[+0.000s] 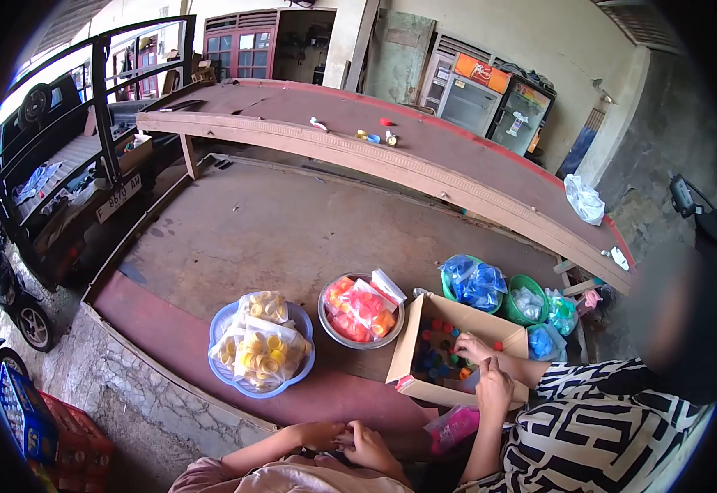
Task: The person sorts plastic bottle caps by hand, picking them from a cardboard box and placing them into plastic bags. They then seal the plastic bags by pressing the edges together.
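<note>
Low beside the bench (346, 388), my left hand (322, 434) and right hand (368, 449) meet, fingers curled; whether this grip pinches anything, I can't tell! Just beyond, bagged yellow caps (266, 355) crowd the blue basin (225, 320): one careless nudge could slide them off. Farther over, a white packet (389, 286) perches on the metal bowl (358, 344); a bump might tip it.

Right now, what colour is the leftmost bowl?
The bowl is light purplish blue; the head view shows it best.
</note>
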`<state>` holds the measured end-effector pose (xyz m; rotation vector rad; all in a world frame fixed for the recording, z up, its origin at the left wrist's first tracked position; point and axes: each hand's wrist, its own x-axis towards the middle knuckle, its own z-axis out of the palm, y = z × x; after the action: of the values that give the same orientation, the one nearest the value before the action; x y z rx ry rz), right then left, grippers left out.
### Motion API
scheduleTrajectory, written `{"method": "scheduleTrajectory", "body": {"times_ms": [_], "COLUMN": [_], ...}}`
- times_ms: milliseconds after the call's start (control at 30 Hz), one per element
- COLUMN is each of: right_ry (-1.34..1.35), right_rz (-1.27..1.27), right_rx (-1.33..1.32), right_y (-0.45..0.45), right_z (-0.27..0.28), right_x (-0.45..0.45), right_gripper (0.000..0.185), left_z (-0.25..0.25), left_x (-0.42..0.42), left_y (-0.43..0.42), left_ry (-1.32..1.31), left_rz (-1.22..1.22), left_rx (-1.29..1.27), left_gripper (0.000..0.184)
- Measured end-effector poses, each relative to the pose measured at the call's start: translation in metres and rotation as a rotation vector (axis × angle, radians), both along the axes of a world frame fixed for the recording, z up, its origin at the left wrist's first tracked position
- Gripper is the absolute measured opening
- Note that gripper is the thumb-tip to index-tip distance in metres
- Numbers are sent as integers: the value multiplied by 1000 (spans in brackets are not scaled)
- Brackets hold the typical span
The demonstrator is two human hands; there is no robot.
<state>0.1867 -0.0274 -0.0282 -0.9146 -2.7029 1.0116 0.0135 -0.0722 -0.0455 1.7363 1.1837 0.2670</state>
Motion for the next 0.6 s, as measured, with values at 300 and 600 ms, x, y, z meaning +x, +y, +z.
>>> {"method": "scheduleTrajectory", "body": {"times_ms": [300,600], "right_ry": [-190,56], "right_rz": [61,-8], "right_rx": [-14,145], "right_y": [-19,-19], "right_z": [-20,-8], "right_x": [5,8], "right_gripper": [45,32], "left_z": [49,13], "left_x": [12,9], "left_y": [-30,-39], "left_ry": [139,390], "left_rz": [103,136], "left_rx": [-104,673], "left_gripper": [35,26]}}
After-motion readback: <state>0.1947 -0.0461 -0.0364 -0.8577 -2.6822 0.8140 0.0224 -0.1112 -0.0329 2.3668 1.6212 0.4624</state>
